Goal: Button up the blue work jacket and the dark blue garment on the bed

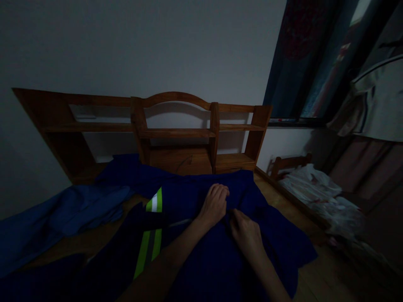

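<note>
A dark blue work garment (201, 260) with yellow-green and grey reflective strips (149, 247) lies spread on the wooden surface. My left hand (215, 201) is closed on the garment's cloth near its upper middle, with the fingers curled down. Just below and to the right, my right hand (245, 228) pinches the same cloth. The hands are close together but apart. Dim light and the curled fingers hide exactly which part of the garment each one grips.
A wooden shelf unit (176, 133) stands against the wall behind the garment. Lighter blue cloth (78, 209) lies at the left. Beyond the surface's right edge are white plastic bags (315, 184) and a small wooden chair back (291, 163). A pale shirt (380, 100) hangs at the upper right.
</note>
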`<state>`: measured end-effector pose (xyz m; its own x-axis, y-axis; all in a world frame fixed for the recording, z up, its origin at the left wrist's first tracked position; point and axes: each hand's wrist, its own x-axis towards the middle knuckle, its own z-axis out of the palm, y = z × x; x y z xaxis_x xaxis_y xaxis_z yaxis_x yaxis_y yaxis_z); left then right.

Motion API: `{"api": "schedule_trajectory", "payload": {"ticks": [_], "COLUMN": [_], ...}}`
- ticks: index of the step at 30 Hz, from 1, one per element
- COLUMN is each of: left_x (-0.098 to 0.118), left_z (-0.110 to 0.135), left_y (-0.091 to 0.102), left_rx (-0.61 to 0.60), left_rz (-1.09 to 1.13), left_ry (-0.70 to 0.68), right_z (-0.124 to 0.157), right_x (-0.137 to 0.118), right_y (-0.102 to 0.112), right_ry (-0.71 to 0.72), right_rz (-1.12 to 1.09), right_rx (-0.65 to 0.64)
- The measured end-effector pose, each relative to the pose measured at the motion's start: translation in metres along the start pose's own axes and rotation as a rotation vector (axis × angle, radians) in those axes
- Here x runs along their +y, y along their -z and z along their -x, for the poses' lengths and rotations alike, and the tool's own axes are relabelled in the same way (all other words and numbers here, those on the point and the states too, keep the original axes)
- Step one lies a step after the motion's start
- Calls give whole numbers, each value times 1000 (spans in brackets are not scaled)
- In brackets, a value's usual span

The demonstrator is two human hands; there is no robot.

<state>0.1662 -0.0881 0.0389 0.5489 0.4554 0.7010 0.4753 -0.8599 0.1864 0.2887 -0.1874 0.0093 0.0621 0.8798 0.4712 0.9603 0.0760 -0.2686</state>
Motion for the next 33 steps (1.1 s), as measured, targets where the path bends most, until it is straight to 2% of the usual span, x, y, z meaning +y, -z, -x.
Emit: {"api": "schedule_trajectory", "payload": {"ticks": [2,5,7,9,13,18,20,25,29,31,33], "left_x": [6,8,8,6,3,3,3,5,6,6,6], "left_z": [3,11,14,16,16,17,18,15,12,12,13], "left_y": [-5,-16,-22,-27,-31,-29,-27,-19,-17,-18,-20], "left_rx": [-157,-336,-386,-389,-378,-413,-429,-440,-432,-415,-389], "left_rz": [43,89,109,126,123,80,49,2,-22,-33,-38], "left_ry": [-103,-157,-156,-146,-121,-111,-103,-128,-167,-167,-156], "right_z": [6,16,23,29,37,44,50,59,49,38,28], "right_x": [10,42,69,96,123,117,114,112,107,105,105], "right_y": [14,35,42,43,38,41,40,29,32,38,45], "right_ry": [-42,-147,-222,-283,-409,-647,-690,-710,-662,-609,-582], "right_rz": [-39,-26,61,148,104,-41,-85,-239,-492,-545,-496], "right_rx": [79,282,414,474,367,183,111,44,-23,-6,64]}}
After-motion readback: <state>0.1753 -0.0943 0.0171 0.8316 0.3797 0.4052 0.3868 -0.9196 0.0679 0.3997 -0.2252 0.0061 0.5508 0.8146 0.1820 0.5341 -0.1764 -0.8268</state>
